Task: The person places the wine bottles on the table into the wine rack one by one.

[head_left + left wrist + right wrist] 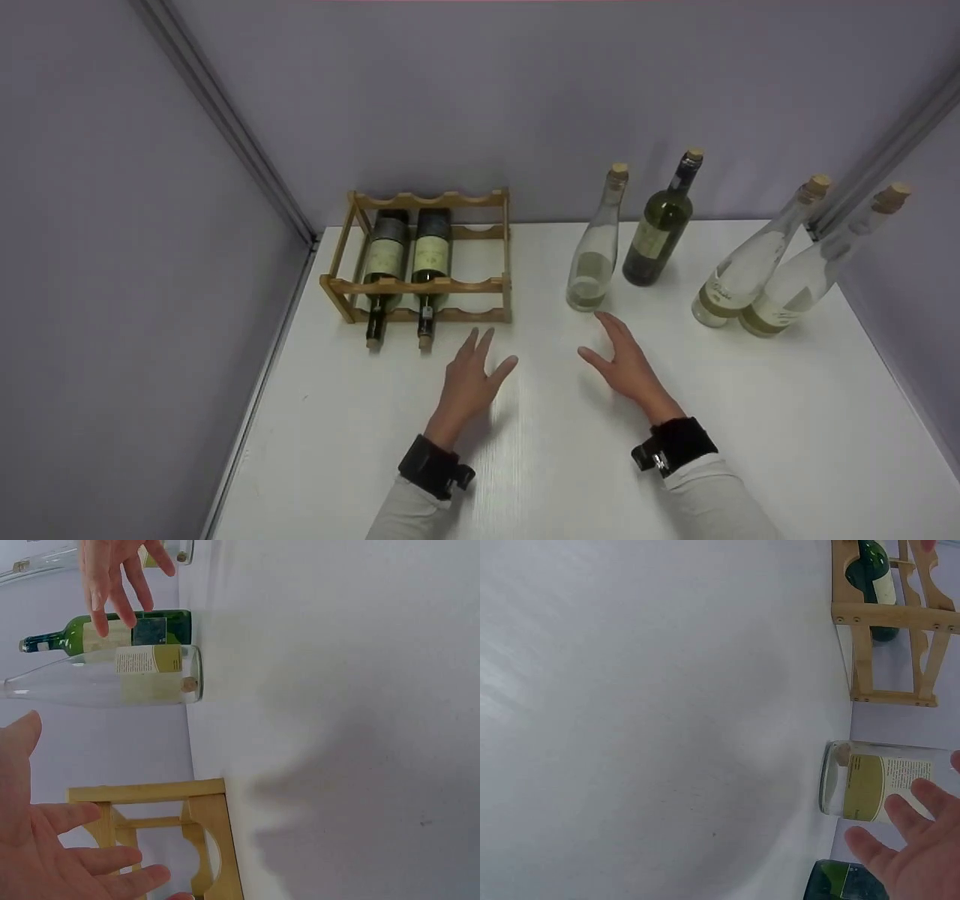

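Note:
My left hand (469, 382) hovers over the white table with fingers spread, holding nothing. It is nearest to the wooden wine rack (420, 286). Two dark green wine bottles lie in that rack, a left one (384, 259) and a right one (431, 255), their corked necks toward me. On the right, my right hand (624, 367) is also empty, its thumb apart from the fingers. Just beyond its fingertips stands a clear corked bottle (596, 251). In the right wrist view the fingers overlap this clear bottle (866, 784); contact cannot be told.
Behind the clear bottle stands a dark green corked bottle (658, 232). Two more clear bottles, one (739, 274) partly in front of the other (802, 285), stand close together at the right. Grey panels (480, 97) wall the table's back and sides.

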`<state>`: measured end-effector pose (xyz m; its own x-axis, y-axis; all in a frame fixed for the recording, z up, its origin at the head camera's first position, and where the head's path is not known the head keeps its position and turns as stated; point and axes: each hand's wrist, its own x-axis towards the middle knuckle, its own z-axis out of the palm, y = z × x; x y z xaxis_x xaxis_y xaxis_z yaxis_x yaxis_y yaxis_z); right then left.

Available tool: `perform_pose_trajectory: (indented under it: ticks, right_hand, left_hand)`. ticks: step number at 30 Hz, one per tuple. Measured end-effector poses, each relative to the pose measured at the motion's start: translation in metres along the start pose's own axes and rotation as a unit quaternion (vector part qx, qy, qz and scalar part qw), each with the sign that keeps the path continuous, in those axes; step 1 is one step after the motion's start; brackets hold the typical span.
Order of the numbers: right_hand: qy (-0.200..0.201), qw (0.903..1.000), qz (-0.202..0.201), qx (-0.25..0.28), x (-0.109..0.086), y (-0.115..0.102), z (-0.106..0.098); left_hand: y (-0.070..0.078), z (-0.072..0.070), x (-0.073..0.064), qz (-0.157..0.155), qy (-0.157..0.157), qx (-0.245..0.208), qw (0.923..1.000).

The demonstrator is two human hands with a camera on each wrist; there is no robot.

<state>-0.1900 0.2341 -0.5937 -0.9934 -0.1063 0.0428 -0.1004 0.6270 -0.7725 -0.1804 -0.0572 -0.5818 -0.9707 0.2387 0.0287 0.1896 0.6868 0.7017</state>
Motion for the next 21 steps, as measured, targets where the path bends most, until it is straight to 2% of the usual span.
perform_pose_trajectory:
  ticks: [8, 12, 21]
  right_hand:
    - [0.033, 0.997, 0.032, 0.063, 0.018, -0.005, -0.013]
    - [0.051, 0.995, 0.021, 0.084, 0.027, -0.01, -0.021]
    - [0.079, 0.9928, -0.006, 0.09, 0.049, -0.022, -0.035]
  left_hand:
    - [0.008, 0.01, 0.005, 0.022, -0.01, -0.016, 0.9996]
    - [0.012, 0.015, 0.007, 0.031, -0.014, -0.025, 0.9991]
    - [0.026, 0.025, 0.013, 0.036, -0.014, -0.047, 0.9981]
